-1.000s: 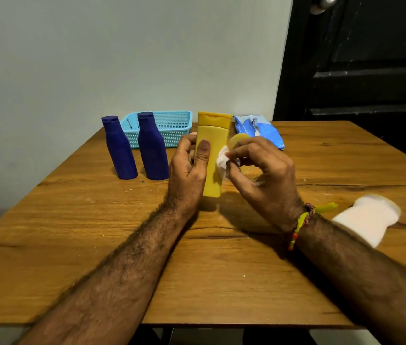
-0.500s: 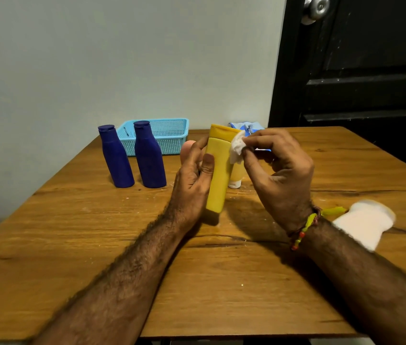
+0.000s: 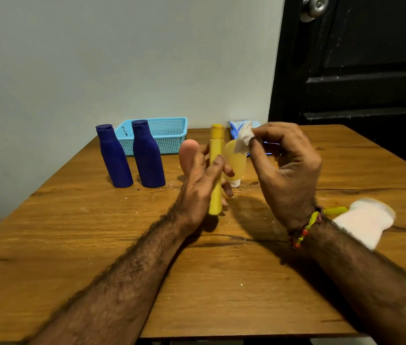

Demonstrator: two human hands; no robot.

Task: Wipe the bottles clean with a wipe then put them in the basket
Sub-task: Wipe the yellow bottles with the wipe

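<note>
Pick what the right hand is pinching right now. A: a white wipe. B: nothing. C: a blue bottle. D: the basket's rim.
A: the right hand pinches a crumpled white wipe at its fingertips, beside the yellow bottle that the left hand holds.

The left hand [image 3: 197, 185] now shows the tall yellow plastic bottle [image 3: 215, 170] edge-on, turned from its broad face, while the right hand [image 3: 286, 168] lifts the crumpled white wipe [image 3: 243, 138] off it.

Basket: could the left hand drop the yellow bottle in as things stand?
Probably yes: the left hand grips the yellow bottle, and the basket looks empty, though two blue bottles stand before it.
</note>
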